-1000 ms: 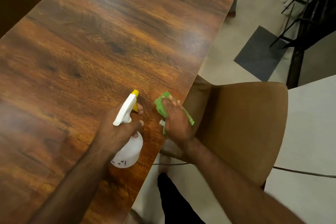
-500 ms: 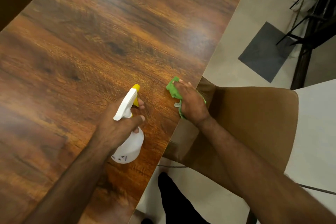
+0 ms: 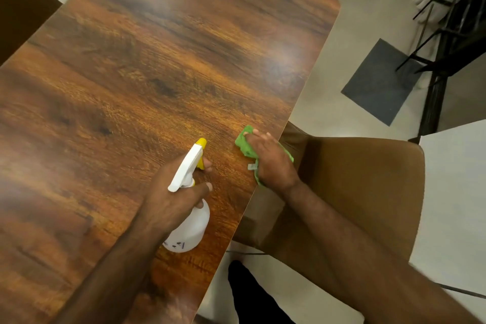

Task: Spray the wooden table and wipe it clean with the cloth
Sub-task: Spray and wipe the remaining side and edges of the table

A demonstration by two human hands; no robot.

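Observation:
A dark wooden table (image 3: pixel 147 73) fills the left and centre of the view. My left hand (image 3: pixel 173 197) grips a white spray bottle (image 3: pixel 189 231) with a yellow nozzle, its nozzle pointing away over the tabletop. My right hand (image 3: pixel 271 163) lies flat on a green cloth (image 3: pixel 244 143), pressing it onto the table close to the right edge. Part of the cloth hangs past the edge under my palm.
A tan chair (image 3: pixel 355 192) stands tucked against the table's right edge just beside my right hand. A grey mat (image 3: pixel 381 81) lies on the pale floor beyond it, with a black metal rack (image 3: pixel 447 34) at the far right.
My right hand has slid the green cloth farther away along the table's right edge. My left hand keeps the spray bottle in nearly the same spot.

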